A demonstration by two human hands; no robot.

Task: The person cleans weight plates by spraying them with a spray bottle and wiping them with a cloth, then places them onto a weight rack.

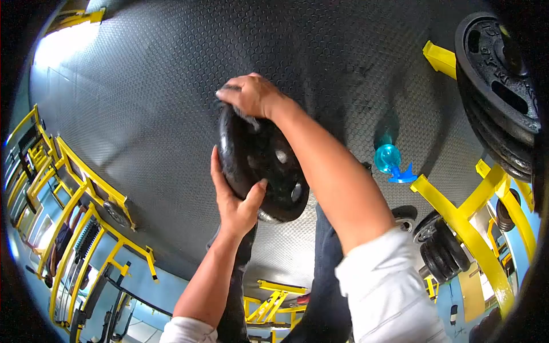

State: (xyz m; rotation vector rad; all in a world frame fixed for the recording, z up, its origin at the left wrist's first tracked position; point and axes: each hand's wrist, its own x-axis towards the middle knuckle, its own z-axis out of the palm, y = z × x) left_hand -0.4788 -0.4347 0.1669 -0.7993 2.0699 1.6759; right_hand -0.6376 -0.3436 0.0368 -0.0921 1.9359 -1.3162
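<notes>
A round black weight plate [271,166] with several holes is held up on its edge, tilted, above the floor. My left hand [235,208] grips its lower left side, thumb on the near face and fingers around the rim. Over the top rim lies my right hand [251,96], slightly blurred, its fingers curled. A crumpled dark grey cloth [249,119] shows partly beneath that hand, pressed against the plate; most of it is hidden.
A blue spray bottle [389,157] lies on the black rubber floor [166,114] to the right. Large weight plates [497,86] hang on a yellow rack [457,220] at the right. More plates [443,254] are lower down. Yellow gym machines [91,194] line the left.
</notes>
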